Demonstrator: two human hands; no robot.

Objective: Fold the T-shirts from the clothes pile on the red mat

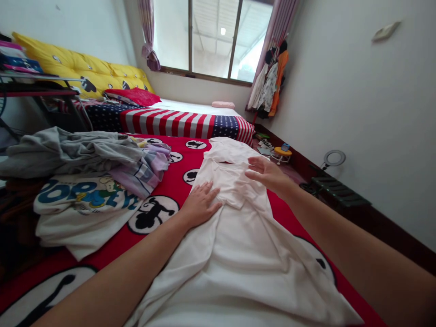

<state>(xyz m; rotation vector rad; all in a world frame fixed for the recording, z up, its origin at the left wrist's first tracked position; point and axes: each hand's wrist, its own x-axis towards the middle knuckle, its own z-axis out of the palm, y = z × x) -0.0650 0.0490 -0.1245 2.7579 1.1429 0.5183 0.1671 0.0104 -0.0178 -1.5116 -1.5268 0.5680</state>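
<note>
Well to the left of the left hand point(200, 204), a crumpled grey cloth garment point(68, 152) was heaped, with a white shirt printed with blue lettering point(78, 222) placed nearer the left forearm and a lilac plaid cloth point(150, 168) nearer the fingers. The left hand was laid flat, fingers slightly spread, and nothing was gripped by it; the left side of a long white fabric garment point(238, 245) was covered by its palm. Between the two hands the garment was spread over a red bed cover with round monkey motifs point(175, 184), extended past the fingertips and back between the forearms. From its loose creases it was judged light, soft and limp, easily wrinkled but not fragile, with little slip expected. A hold seemed best taken at the side edges, where the layers could be pinched together without the middle being bunched. The right hand point(264, 175) was held at the right edge, fingers parted and loosely bent, with nothing seen in its grasp; whether the fabric was touched could not be told.
</note>
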